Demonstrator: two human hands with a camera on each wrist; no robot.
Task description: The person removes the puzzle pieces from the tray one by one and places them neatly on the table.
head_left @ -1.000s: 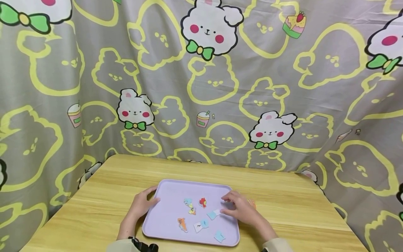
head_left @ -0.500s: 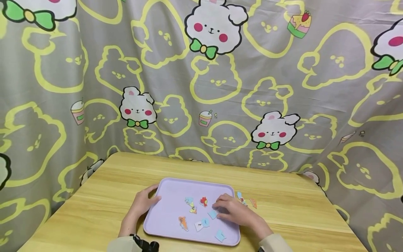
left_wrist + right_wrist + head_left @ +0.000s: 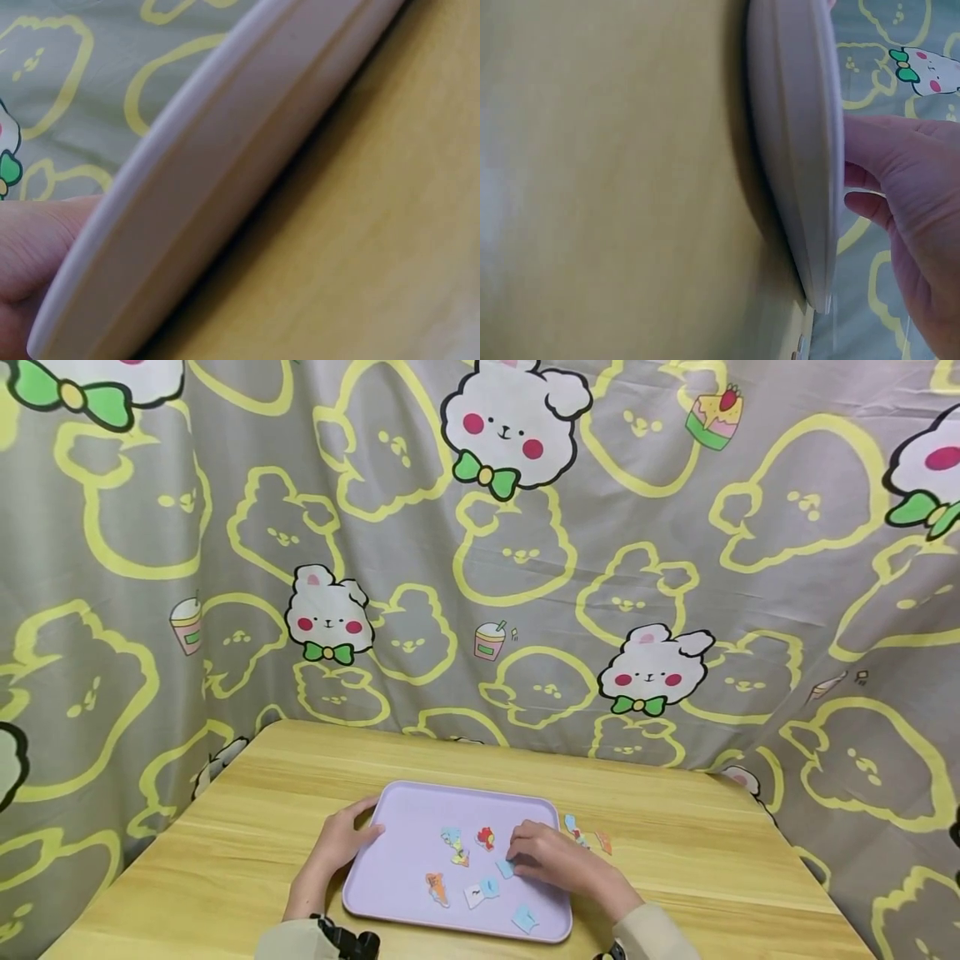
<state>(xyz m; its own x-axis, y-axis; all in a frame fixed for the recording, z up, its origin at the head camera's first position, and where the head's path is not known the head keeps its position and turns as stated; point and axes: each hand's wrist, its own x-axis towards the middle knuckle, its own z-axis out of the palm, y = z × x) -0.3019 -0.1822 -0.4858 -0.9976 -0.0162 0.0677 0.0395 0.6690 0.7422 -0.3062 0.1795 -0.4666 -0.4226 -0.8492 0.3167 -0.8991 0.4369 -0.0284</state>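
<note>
Closing in on the light-blue piece [image 3: 504, 870], the right hand [image 3: 551, 857] has come further over the lilac tray [image 3: 408, 877] than a second ago, when it sat nearer the right rim with fingers spread. Fingers and thumb now drawn closer together, tips right at the piece; its white patch, seen a second ago, is now covered. Pinched or just touched, cannot tell: the fingers block the head view, and the tray wall blocks the right wrist view. My read: from reaching to handling this one piece, work still among the loose pieces.

Piece lies flat-looking in the tray's right half, below the red piece [image 3: 486, 837]. Left hand [image 3: 341, 843] unchanged: clamped at the tray's left side, thumb over the rim, probably steadying it.

Others in the tray look unmoved: blue-and-yellow piece [image 3: 455, 847] left of the red one, orange piece [image 3: 436, 887] lower left, white-and-blue piece [image 3: 480, 891] near the middle bottom, pale-blue piece [image 3: 525, 918] at the lower right corner. Off the tray, on the desk [image 3: 697, 877] just past the right rim: blue cutout [image 3: 575, 830], uncovered as the hand shifted inward, and orange cutout [image 3: 603, 842] beside it.
</note>
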